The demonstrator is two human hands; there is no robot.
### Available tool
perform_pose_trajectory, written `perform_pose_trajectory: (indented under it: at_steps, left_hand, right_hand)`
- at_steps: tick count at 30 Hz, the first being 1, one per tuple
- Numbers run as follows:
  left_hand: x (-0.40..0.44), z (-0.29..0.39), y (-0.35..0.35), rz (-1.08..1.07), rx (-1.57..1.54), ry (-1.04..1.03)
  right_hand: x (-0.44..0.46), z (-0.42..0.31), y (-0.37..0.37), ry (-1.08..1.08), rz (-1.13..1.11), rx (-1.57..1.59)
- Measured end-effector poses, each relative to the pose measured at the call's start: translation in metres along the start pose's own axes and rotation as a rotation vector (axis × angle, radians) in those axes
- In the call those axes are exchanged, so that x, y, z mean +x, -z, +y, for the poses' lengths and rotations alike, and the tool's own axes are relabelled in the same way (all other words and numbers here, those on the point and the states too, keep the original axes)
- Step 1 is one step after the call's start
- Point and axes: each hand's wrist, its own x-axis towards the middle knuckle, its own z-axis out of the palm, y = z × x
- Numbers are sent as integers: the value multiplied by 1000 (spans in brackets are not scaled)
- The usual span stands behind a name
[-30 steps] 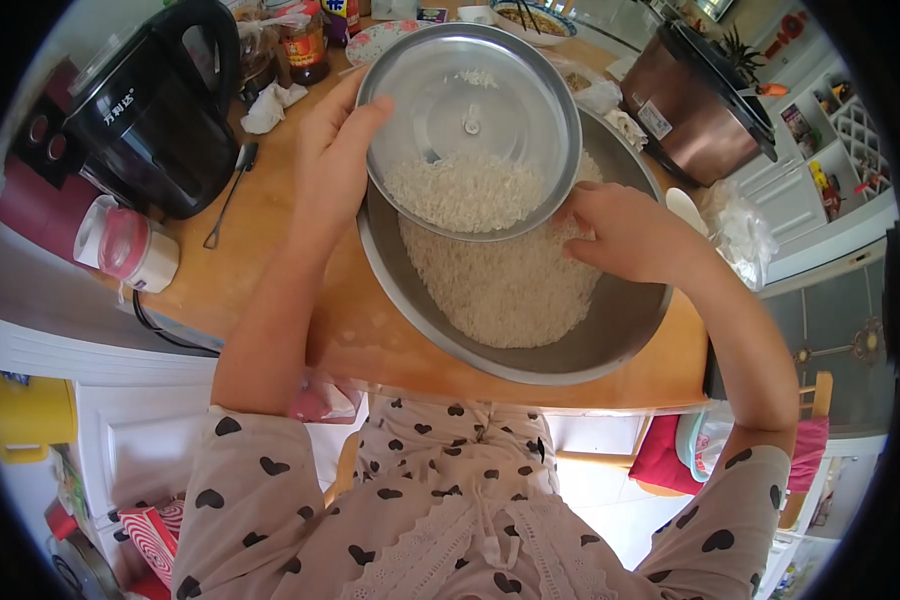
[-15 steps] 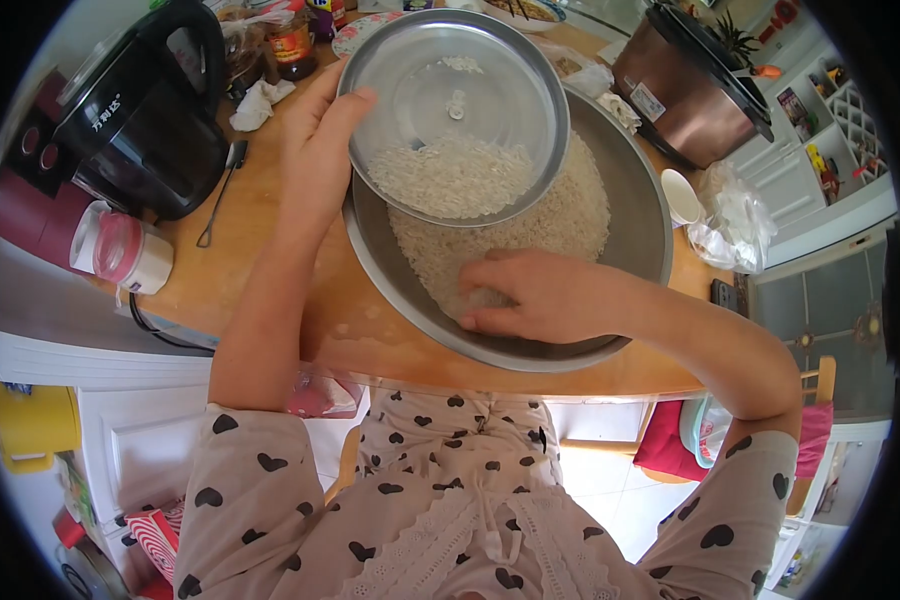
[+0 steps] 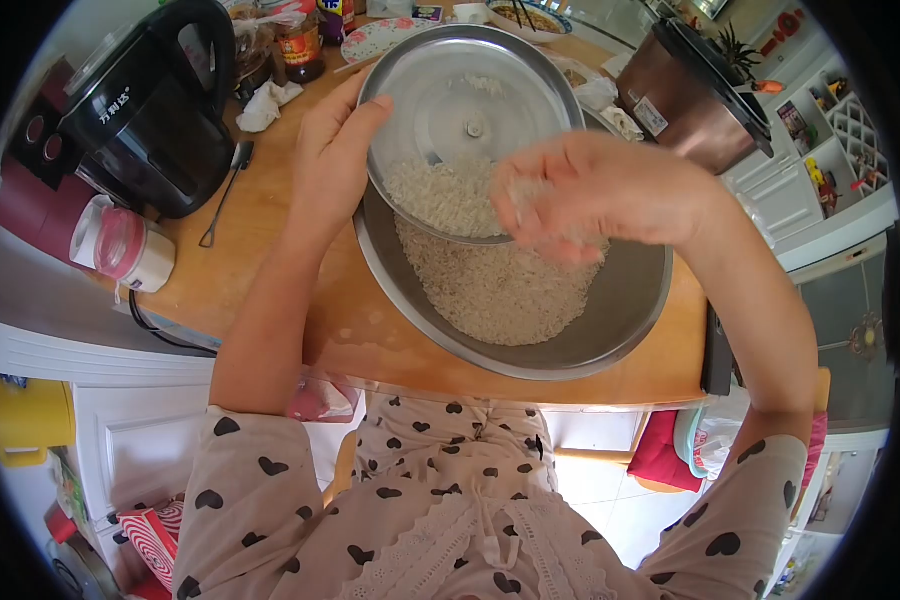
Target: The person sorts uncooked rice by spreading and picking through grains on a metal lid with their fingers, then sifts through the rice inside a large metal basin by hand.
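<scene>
My left hand [image 3: 342, 145] grips the left rim of a round metal lid [image 3: 470, 85], thumb on top. The lid is upside down, with a small screw at its middle, and tilts towards me. Loose rice [image 3: 442, 195] is heaped along its lower part. My right hand [image 3: 615, 190], smeared by motion, is curled round some rice at the lid's lower right edge. Below the lid stands a wide metal basin [image 3: 635, 300] with a large pile of rice [image 3: 510, 295]; the lid and right hand hide its far part.
At left on the wooden table [image 3: 320, 330] are a black jug [image 3: 150, 120], a pink-lidded jar [image 3: 135, 250] and a long-handled spoon [image 3: 227, 195]. A brown cooker [image 3: 685, 100] stands behind the basin at right. Jars [image 3: 300, 45] and a patterned plate [image 3: 375, 40] are at the back.
My right hand has risen out of the basin with rice, up to the lid's right edge. The lid has shifted slightly right and down, still in my left hand.
</scene>
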Motion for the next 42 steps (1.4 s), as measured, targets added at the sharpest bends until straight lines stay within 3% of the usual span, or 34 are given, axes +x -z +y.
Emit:
perform_pose_trajectory:
  at_steps: [6,9,10,13,17,20,26,29,32,34,36,39,42]
  left_hand:
    - [1,1,2,-12,26,6]
    - [0,4,2,-14,25,2]
    - [0,4,2,-14,21,5]
    - [0,3,3,-10,14,15]
    - [0,5,1,8,-19,38]
    - [0,3,0,6,-69,9]
    - [1,-1,1,26,-109,12]
    - [2,-5,1,47,-99,-6]
    - [2,-5,1,25,-124,-13]
    - [1,-3,-1,26,-144,-1]
    - [1,-1,-2,31,-152,10]
    - [0,1,-3,38,-149,20]
    - [0,1,-3,35,-140,19]
  right_hand:
    - [32,-20,15,411,137,66]
    - [32,-27,31,503,283,-36]
    - [28,-32,43,344,254,214]
    - [11,-34,49,339,342,280]
    - [-5,-20,46,466,519,-82]
    - [-22,-4,72,373,485,-176]
    - [-27,46,80,-72,406,-561]
    - [-14,62,51,-97,369,-874]
    - [4,92,31,54,442,-932]
    - [4,79,0,0,476,-899]
    - [13,82,-15,-45,341,-1007]
    - [14,69,-42,-77,190,-815]
    - [22,81,-44,62,82,-762]
